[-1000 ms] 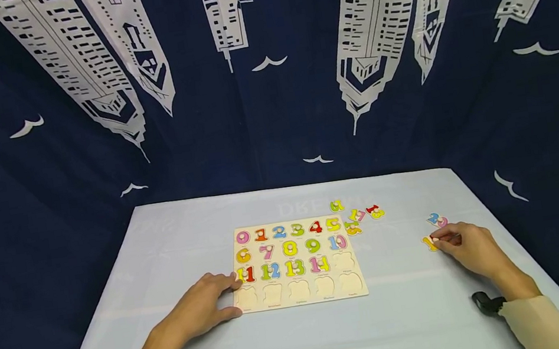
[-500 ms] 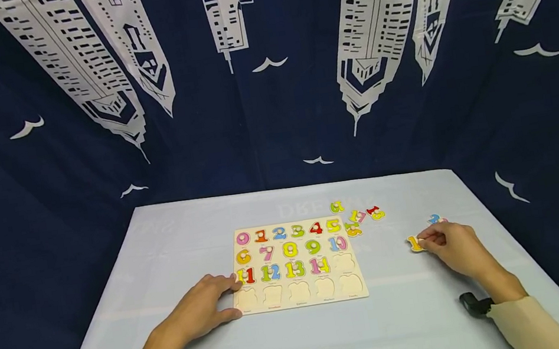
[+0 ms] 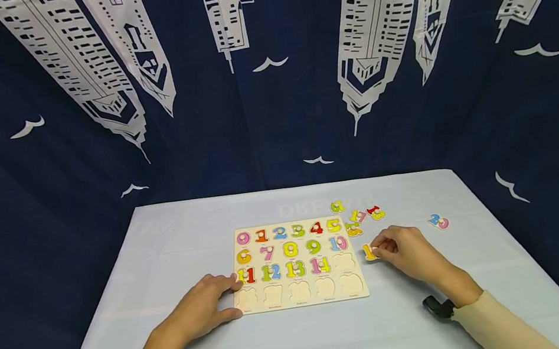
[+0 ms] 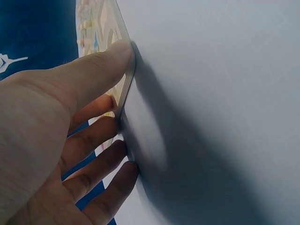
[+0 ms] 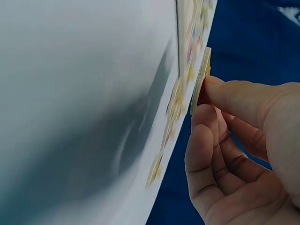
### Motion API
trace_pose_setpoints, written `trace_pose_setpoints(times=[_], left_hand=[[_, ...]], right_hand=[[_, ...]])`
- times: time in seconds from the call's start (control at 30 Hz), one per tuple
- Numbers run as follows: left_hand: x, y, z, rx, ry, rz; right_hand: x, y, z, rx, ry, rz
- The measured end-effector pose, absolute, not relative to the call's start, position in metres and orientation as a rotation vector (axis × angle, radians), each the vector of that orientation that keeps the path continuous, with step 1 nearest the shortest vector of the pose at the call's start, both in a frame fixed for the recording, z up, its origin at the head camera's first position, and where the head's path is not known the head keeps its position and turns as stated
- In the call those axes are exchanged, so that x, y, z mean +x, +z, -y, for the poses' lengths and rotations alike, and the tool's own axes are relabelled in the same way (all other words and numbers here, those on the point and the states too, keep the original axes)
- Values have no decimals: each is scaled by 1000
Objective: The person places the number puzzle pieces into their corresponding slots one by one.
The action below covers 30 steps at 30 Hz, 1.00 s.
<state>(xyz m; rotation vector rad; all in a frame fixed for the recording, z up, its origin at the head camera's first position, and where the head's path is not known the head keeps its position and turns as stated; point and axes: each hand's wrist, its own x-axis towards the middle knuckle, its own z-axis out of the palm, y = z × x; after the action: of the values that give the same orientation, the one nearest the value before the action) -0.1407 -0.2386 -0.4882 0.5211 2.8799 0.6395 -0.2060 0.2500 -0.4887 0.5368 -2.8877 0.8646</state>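
A wooden number puzzle board lies on the white table, number pieces filling its upper two rows and 11 to 14 in the third. My left hand rests at the board's left edge; its thumb lies on the lower-left corner, with the other fingers spread along the side. Just right of the board, my right hand pinches a number puzzle piece between thumb and fingertips. A yellow 1 shows on this piece; its other digit is hidden by the fingers. In the right wrist view the piece is held up off the table.
Several loose number pieces lie by the board's upper-right corner, one overlapping its edge. A 20 piece sits farther right. The board has vacant recesses along its bottom row. A dark blue printed cloth hangs behind the table.
My right hand has carried the pinched number piece leftward from beside the 20 piece to the board's right edge, uncovering the 20. My left hand has stayed in place.
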Motion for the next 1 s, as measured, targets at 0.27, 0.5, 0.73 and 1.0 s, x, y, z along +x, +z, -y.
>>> trace_pose_setpoints(times=[0.27, 0.5, 0.73, 1.0], left_hand=[[-142, -489, 239, 537, 639, -2879], [-142, -491, 241, 584, 627, -2887], [-141, -492, 240, 591, 625, -2891], [-142, -492, 241, 598, 624, -2899]], right_hand=[[-207, -492, -212, 671, 935, 2906], [-208, -499, -195, 725, 943, 2915], [-211, -505, -193, 699, 938, 2925], [-213, -506, -192, 686, 939, 2923]])
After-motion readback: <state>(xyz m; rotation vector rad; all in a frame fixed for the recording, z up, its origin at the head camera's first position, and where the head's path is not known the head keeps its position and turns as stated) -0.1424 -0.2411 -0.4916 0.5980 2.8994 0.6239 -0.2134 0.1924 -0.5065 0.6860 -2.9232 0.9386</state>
